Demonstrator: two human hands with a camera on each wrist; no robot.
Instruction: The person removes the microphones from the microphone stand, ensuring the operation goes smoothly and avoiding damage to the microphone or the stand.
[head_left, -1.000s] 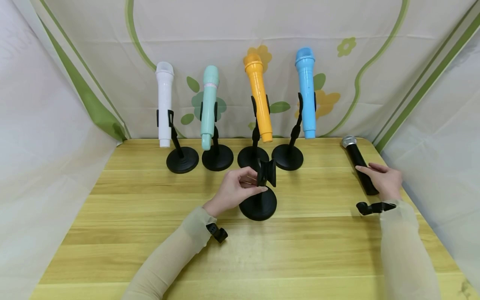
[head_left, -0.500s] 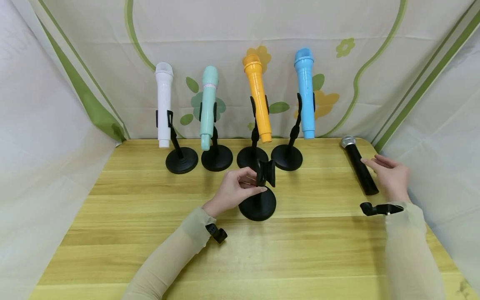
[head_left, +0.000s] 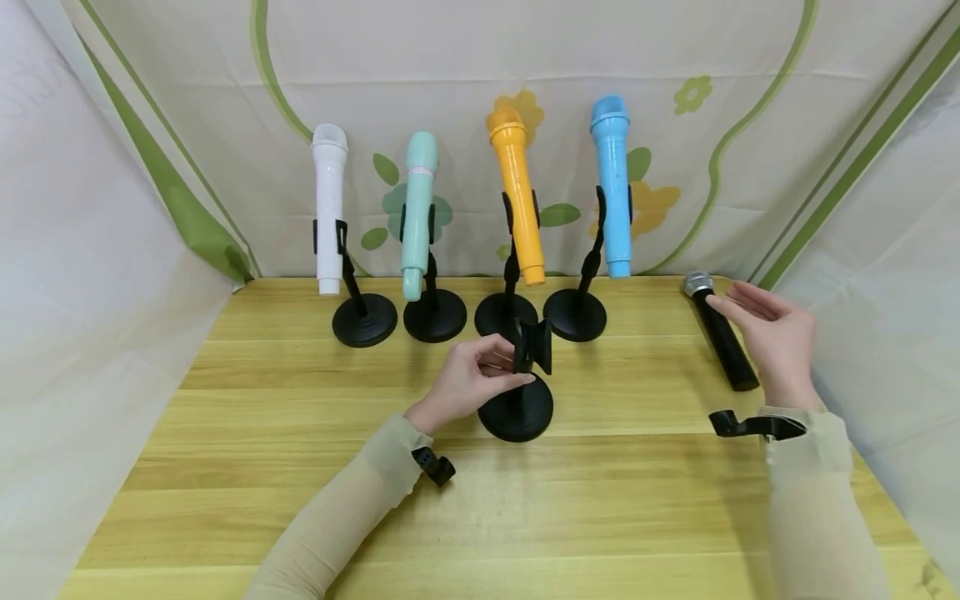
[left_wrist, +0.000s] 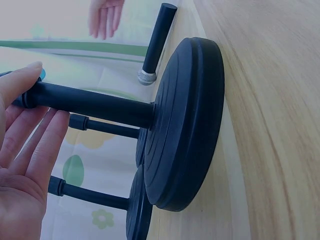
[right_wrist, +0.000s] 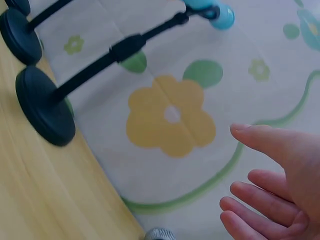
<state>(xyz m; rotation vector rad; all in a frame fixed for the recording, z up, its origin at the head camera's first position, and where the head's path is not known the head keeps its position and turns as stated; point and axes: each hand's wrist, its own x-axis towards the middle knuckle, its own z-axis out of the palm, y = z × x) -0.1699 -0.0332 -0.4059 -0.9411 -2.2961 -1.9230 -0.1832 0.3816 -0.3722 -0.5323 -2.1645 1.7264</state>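
Note:
My left hand (head_left: pixel 471 377) holds the upright post of a black microphone stand (head_left: pixel 517 412) in mid-table, thumb on one side and fingers on the other. The stand's round base rests on the wood, and its clip at the top has nothing in it. At the right, a black microphone (head_left: pixel 722 337) with a silver mesh head lies on the table. My right hand (head_left: pixel 776 337) hovers beside it with fingers loosely extended and holds nothing. In the left wrist view, a gap shows between that hand (left_wrist: pixel 106 15) and the microphone (left_wrist: pixel 159 40).
Along the back edge, a row of black stands holds a white microphone (head_left: pixel 330 208), a mint-green microphone (head_left: pixel 418 217), an orange microphone (head_left: pixel 517 192) and a blue microphone (head_left: pixel 613 183). A patterned curtain (head_left: pixel 450 50) hangs right behind the wooden table (head_left: pixel 525 533).
My right hand has come off the black microphone, drawn to the right, then lifted and moved forward alongside it. The microphone stays lying there. My left hand keeps its hold on the stand.

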